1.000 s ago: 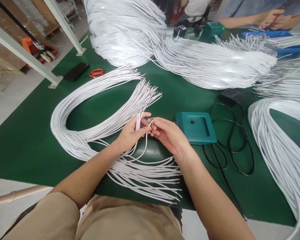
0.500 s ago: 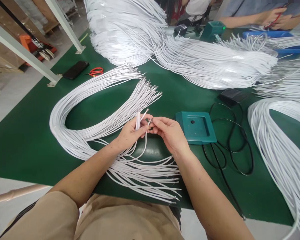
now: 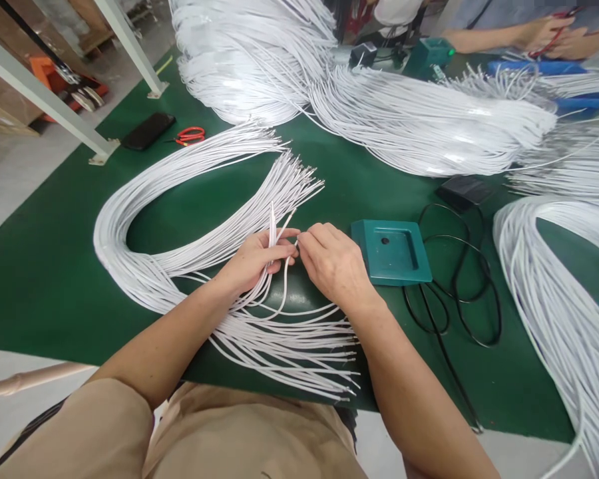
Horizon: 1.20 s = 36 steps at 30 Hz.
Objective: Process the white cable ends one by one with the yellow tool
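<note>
My left hand is closed around a few white wires, whose ends stick up past the thumb. Fingertip to fingertip with it, my right hand pinches the end of one white wire, and its fingers cover that tip. Under my hands the loose wire ends fan out toward the table's front edge. They belong to a looped bundle of white wires on the left, whose other ends, tipped with small metal pieces, lie just beyond my left hand.
Right of my hands stands a teal tray-like device with a looping black cable. More white wire bundles lie at the back and right. Red-handled scissors and a black phone lie far left. Across the table, a person's hands hold a red-handled tool.
My right hand has turned over, its back now facing up, with its fingers curled over the wire tip. My left hand has shifted slightly left and still holds the wires.
</note>
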Motion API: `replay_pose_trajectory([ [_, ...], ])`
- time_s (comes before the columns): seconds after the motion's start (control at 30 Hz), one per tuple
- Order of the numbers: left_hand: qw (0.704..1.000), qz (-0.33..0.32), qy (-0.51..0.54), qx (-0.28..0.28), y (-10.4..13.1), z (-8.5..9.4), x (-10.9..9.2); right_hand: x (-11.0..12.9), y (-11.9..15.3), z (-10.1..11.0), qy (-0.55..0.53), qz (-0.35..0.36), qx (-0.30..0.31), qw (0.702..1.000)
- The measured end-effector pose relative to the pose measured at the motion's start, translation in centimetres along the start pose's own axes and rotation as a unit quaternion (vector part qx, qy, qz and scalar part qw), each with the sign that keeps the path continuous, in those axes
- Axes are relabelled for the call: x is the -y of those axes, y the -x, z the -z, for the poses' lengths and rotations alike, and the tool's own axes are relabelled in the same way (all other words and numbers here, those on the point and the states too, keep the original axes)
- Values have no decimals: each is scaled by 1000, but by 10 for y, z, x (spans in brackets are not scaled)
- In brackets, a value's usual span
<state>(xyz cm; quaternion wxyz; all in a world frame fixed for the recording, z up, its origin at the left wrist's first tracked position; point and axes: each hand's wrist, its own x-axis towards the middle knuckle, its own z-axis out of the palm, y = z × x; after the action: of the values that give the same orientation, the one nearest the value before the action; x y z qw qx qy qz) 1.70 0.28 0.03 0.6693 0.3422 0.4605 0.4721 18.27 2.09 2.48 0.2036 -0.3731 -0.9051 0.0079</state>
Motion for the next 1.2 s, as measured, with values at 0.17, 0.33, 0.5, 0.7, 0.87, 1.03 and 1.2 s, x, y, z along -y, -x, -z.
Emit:
replay_pose_trajectory([
  [0.17, 991, -40, -119, -42, -6, 2, 4, -15, 4, 3, 90, -73, 9, 993],
  [0.33, 967, -73, -239, -52, -10, 4, 8, -26, 7, -2, 102, -90, 71, 988],
  [0.5, 958, -76, -270, -61, -13, 4, 12, -28, 4, -4, 97, -80, 67, 990],
  [0.7, 934, -75, -336, -90, -16, 6, 16, -31, 2, -6, 106, -65, 30, 992],
  [0.87, 925, -74, -362, -84, -17, 6, 17, -30, 4, -4, 109, -69, 39, 991],
  [1.03, 930, -68, -352, -83, -16, 5, 14, -34, 13, 0, 147, -170, -18, 974],
  [1.2, 939, -56, -332, -70, -15, 6, 9, -40, 18, -4, 168, -219, -18, 961],
])
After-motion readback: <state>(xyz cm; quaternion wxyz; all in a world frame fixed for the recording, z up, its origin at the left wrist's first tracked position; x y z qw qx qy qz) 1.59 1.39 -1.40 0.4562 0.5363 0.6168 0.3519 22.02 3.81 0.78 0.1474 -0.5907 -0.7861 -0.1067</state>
